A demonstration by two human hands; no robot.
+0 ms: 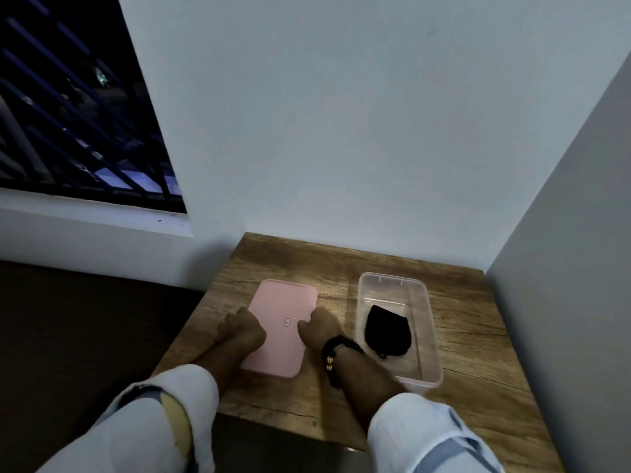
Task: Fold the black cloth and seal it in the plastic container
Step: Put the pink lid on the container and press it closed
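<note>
We have the cloth folded into a small dark bundle and already lying on the floor of the clear container, which sits open just to the right of our right hand. So the folding looks done and the placing too; we judge the step in hand to be the sealing.

Both hands are on the pink lid, which lies flat on the wooden table, beside the container and not yet on it. Our left hand is curled at the lid's left edge, fingers tucked down over the rim. Our right hand is curled at the right edge, thumb resting on the lid's top. Whether either hand has a firm grip or is only pressing on the lid, we cannot tell from here; the fingertips are hidden underneath. A dark beaded bracelet sits on the right wrist.

Next, we reckon, the lid must come up off the table, travel to the right past our right hand, and be squared over the container's rim. Then it wants pressing down along all the edges until it seats. The cloth lies low, so it should not foul the lid.
</note>
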